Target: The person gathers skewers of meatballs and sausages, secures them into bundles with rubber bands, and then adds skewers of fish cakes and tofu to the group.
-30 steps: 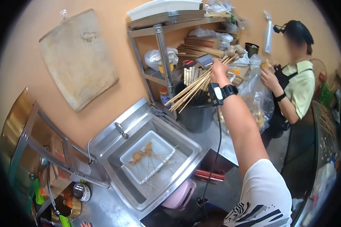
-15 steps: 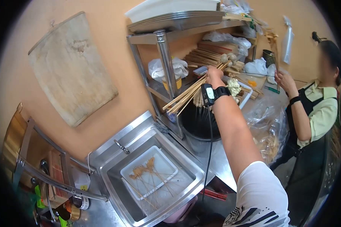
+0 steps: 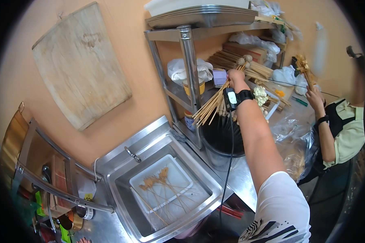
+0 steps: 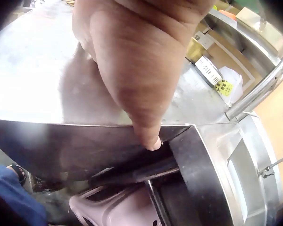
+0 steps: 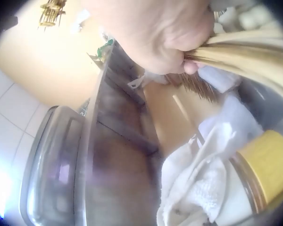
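My right hand (image 3: 236, 76) grips a bundle of bamboo skewers (image 3: 210, 106), its fingers curled round the sticks. Pale round balls (image 3: 244, 60) are threaded at the far end, and the bare ends fan out toward the sink. Below the sticks stands a dark bucket (image 3: 221, 156). In the right wrist view the fist (image 5: 165, 37) closes round the skewers (image 5: 247, 59). Low in the head view, only the fingertips of my left hand (image 3: 84, 240) show, at the steel counter. The left wrist view has that hand (image 4: 137, 61) at the counter's edge, thumb tip pointing down, most fingers hidden.
A steel sink (image 3: 121, 190) holds a white tray (image 3: 136, 180) with several skewers of food. Behind the bucket rises a metal shelf (image 3: 186, 44). On the right, another person's hand (image 3: 314, 97) holds food skewers (image 3: 304, 69). A cable (image 3: 228, 174) hangs from my right wrist.
The head view has shifted. My right hand keeps hold of the skewers over the bucket. The other person's hand has come up with skewers, then moved lower in view.
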`<action>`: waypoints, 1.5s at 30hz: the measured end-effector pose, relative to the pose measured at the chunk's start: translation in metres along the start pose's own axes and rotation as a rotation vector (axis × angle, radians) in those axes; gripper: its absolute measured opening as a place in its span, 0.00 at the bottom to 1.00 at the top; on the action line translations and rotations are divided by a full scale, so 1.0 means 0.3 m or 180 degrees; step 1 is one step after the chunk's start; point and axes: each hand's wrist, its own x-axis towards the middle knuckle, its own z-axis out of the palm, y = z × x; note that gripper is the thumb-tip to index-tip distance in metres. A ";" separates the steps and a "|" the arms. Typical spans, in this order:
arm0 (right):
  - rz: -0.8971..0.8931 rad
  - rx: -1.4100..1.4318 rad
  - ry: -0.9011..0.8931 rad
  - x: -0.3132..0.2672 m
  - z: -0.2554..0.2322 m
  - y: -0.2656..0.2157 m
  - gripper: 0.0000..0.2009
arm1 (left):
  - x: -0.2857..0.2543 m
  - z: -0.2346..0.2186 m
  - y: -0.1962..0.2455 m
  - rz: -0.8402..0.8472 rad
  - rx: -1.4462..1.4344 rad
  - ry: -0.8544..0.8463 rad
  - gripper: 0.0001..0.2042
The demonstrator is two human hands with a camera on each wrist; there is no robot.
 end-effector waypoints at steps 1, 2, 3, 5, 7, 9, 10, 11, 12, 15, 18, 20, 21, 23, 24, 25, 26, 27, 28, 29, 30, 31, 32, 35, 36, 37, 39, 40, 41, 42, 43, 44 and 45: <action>-0.0130 -0.0243 0.0035 -0.015 -0.006 -0.021 0.01 | 0.002 0.006 -0.002 0.0008 -0.0026 0.0004 0.46; -0.0240 0.0045 0.0079 -0.034 -0.011 -0.036 0.02 | 0.004 0.013 -0.004 0.0015 -0.0057 0.0011 0.46; -0.0246 0.0032 0.0083 -0.034 -0.022 -0.051 0.02 | 0.004 0.017 -0.007 0.0018 -0.0083 0.0020 0.46; -0.0096 0.0307 -0.0218 -0.035 -0.051 -0.083 0.04 | 0.005 0.019 -0.019 0.0027 -0.0126 0.0040 0.46; -0.0061 0.0447 -0.0379 -0.124 -0.111 -0.133 0.05 | 0.016 0.017 -0.035 0.0051 -0.0157 0.0068 0.46; -0.0152 0.0671 -0.0479 -0.229 -0.167 -0.176 0.04 | 0.025 0.015 -0.050 0.0080 -0.0193 0.0090 0.46; -0.0161 0.0736 -0.0464 -0.257 -0.194 -0.178 0.04 | 0.028 0.016 -0.057 0.0093 -0.0215 0.0100 0.46; -0.0167 0.0733 -0.0455 -0.282 -0.221 -0.178 0.04 | 0.032 0.017 -0.065 0.0105 -0.0238 0.0115 0.45; -0.0288 0.0824 -0.0543 -0.298 -0.254 -0.174 0.03 | 0.036 0.017 -0.075 0.0117 -0.0259 0.0135 0.45; -0.0445 0.0739 -0.0604 -0.461 -0.353 -0.174 0.05 | 0.037 0.004 -0.108 0.0145 -0.0323 0.0206 0.45; -0.0962 0.0575 -0.1098 -0.667 -0.451 -0.141 0.05 | 0.029 -0.002 -0.150 0.0154 -0.0406 0.0279 0.45; -0.1090 0.0507 -0.1242 -0.882 -0.485 -0.120 0.04 | 0.001 0.006 -0.191 0.0108 -0.0491 0.0334 0.45; -0.1032 0.0457 -0.1398 -0.978 -0.495 -0.098 0.04 | -0.038 0.013 -0.225 0.0032 -0.0533 0.0362 0.45; -0.0984 0.0440 -0.1548 -1.189 -0.482 -0.040 0.05 | -0.201 0.027 -0.321 -0.0258 -0.0602 0.0416 0.44; -0.0973 0.0473 -0.1589 -1.297 -0.473 0.002 0.07 | -0.202 -0.027 -0.218 0.0028 -0.1223 0.0374 0.42; -0.0950 0.0234 -0.1838 -1.397 -0.462 0.048 0.15 | -0.216 -0.149 -0.062 0.0492 -0.1545 0.0168 0.37; -0.0859 0.0153 -0.2192 -1.494 -0.451 0.101 0.16 | -0.259 -0.259 0.118 0.0099 -0.2088 -0.0228 0.31; -0.0780 0.0267 -0.2481 -1.600 -0.431 0.161 0.16 | -0.236 -0.235 0.120 0.0630 -0.2749 -0.0552 0.32; -0.0567 0.0448 -0.2931 -1.710 -0.415 0.204 0.16 | -0.269 -0.312 0.238 0.0847 -0.3217 -0.0956 0.34; -0.0436 0.0452 -0.3103 -1.817 -0.402 0.241 0.16 | -0.292 -0.366 0.308 0.1272 -0.3123 -0.0977 0.35; -0.0054 0.0497 -0.3590 -1.927 -0.391 0.274 0.16 | -0.306 -0.400 0.347 0.1677 -0.3091 -0.0932 0.36; 0.0331 0.0548 -0.4078 -2.031 -0.380 0.306 0.16 | -0.312 -0.424 0.363 0.2089 -0.3031 -0.0872 0.36; 0.0456 0.0567 -0.4267 -2.127 -0.375 0.342 0.16 | -0.320 -0.435 0.370 0.2157 -0.3157 -0.0712 0.35; 0.1281 0.0793 -0.4880 -2.378 -0.386 0.426 0.17 | -0.356 -0.462 0.256 0.1651 -0.3525 -0.0959 0.28; 0.1368 0.0715 -0.5075 -2.451 -0.393 0.444 0.17 | -0.371 -0.470 0.201 0.1197 -0.3766 -0.1537 0.24; 0.1448 0.0638 -0.5263 -2.520 -0.404 0.463 0.17 | -0.388 -0.466 0.140 0.1106 -0.3806 -0.1425 0.24; 0.1846 0.0628 -0.5562 -2.635 -0.428 0.505 0.19 | -0.434 -0.460 0.015 0.1063 -0.3873 -0.1262 0.12; 0.1886 0.0558 -0.5692 -2.693 -0.438 0.525 0.20 | -0.461 -0.466 -0.033 0.1008 -0.3973 -0.1230 0.05; 0.1912 0.0476 -0.5827 -2.743 -0.446 0.546 0.21 | -0.485 -0.465 -0.083 0.0921 -0.4024 -0.1148 0.05; 0.1985 0.0417 -0.5907 -2.786 -0.451 0.575 0.21 | -0.503 -0.457 -0.130 0.0830 -0.4031 -0.1037 0.05; 0.2164 0.0276 -0.5932 -2.824 -0.450 0.610 0.20 | -0.518 -0.453 -0.171 0.0741 -0.4035 -0.0940 0.05; 0.2336 0.0134 -0.5939 -2.860 -0.451 0.644 0.20 | -0.534 -0.456 -0.200 0.0672 -0.4087 -0.0890 0.05; 0.2397 0.0076 -0.5970 -2.894 -0.451 0.675 0.20 | -0.544 -0.464 -0.226 0.0613 -0.4374 -0.0757 0.05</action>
